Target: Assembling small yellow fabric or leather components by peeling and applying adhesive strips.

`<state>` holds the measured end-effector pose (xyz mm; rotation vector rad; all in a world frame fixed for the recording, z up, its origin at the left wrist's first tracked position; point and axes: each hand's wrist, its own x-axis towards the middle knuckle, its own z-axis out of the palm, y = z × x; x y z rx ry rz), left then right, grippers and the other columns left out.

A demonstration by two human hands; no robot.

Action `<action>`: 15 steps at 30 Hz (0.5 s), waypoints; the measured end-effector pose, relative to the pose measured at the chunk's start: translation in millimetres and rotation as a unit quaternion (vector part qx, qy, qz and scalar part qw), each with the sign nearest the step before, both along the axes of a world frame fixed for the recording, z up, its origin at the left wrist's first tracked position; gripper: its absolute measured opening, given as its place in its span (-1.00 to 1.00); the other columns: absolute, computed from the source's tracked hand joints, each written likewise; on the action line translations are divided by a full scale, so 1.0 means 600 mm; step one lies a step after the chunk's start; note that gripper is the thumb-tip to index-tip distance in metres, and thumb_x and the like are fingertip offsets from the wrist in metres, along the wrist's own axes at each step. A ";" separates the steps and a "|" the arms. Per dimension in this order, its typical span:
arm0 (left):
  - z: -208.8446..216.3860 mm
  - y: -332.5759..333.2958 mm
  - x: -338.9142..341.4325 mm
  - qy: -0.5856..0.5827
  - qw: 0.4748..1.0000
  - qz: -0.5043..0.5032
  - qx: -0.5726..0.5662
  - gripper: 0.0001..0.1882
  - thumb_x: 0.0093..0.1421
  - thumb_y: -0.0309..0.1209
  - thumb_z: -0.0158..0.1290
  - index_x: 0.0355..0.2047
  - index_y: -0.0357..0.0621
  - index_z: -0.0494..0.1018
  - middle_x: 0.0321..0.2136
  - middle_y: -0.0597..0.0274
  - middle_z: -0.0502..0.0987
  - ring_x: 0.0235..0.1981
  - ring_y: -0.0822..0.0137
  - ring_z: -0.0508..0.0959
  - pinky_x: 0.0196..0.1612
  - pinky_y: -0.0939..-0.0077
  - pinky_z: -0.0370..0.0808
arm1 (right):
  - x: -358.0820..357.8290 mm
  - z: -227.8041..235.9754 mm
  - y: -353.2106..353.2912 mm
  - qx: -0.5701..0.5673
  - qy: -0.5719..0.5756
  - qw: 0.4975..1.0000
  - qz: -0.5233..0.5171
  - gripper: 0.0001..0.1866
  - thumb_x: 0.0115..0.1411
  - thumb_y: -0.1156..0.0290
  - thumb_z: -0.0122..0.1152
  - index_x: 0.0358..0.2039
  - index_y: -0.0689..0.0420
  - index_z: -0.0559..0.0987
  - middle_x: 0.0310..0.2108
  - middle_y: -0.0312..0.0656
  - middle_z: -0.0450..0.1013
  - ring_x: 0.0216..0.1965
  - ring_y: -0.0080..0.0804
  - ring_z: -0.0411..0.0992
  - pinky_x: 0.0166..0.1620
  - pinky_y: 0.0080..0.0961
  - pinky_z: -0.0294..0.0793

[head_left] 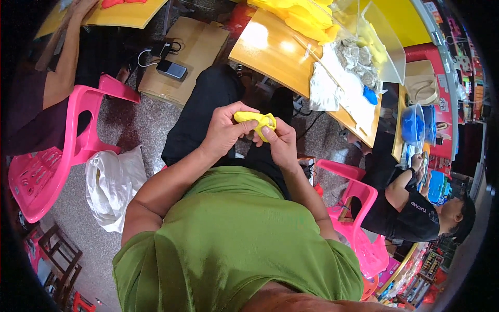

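Above my lap, both hands hold one small soft yellow piece, like a limp pouch (246,116), with a gathered, open-looking end on the right. My left hand (222,130) pinches its longer left part between thumb and fingers. At the open end my right hand (280,144) grips the rim, thumb in front. Something pale shows inside that opening, too small to name. Ahead and to the right, the wooden table (270,52) bears a heap of yellow pieces (301,18), a pile of grey lumps (358,60) and a small blue piece (370,95).
A thin stick (322,65) lies across the table beside a clear panel (387,44). On flat cardboard (200,47) sits a dark device (171,69). Pink chairs (47,171) stand at both sides, a white sack (115,187) at left. Co-workers sit left and right (405,208).
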<state>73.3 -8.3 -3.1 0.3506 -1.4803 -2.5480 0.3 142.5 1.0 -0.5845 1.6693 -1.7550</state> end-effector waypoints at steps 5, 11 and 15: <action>0.002 -0.012 -0.003 -0.045 0.996 -0.010 -0.077 -0.82 0.11 -0.44 0.15 -0.29 -0.24 0.49 -0.57 0.35 0.50 -0.61 0.64 0.42 -0.59 0.76 0.35 | 0.003 0.011 -0.005 0.044 0.021 0.999 -0.013 -0.79 0.23 0.34 0.06 -0.30 0.25 0.46 -0.54 -0.26 0.44 -0.58 -0.61 0.39 -0.49 -0.71 0.38; 0.005 -0.020 -0.006 -0.031 0.989 -0.043 -0.138 -0.80 0.21 -0.33 0.04 -0.33 -0.24 0.49 -0.60 0.35 0.50 -0.70 0.64 0.39 -0.66 0.77 0.32 | -0.003 0.009 0.003 0.007 -0.047 0.998 -0.029 -0.82 0.24 0.36 0.05 -0.34 0.23 0.47 -0.59 -0.31 0.43 -0.61 -0.67 0.36 -0.53 -0.72 0.37; 0.003 -0.019 -0.005 -0.051 0.987 -0.025 -0.148 -0.78 0.23 -0.31 0.02 -0.32 -0.24 0.48 -0.60 0.34 0.50 -0.73 0.64 0.37 -0.68 0.78 0.30 | -0.002 0.026 -0.001 0.028 -0.075 0.996 -0.027 -0.80 0.21 0.31 0.11 -0.32 0.21 0.46 -0.55 -0.34 0.43 -0.58 -0.69 0.36 -0.53 -0.74 0.35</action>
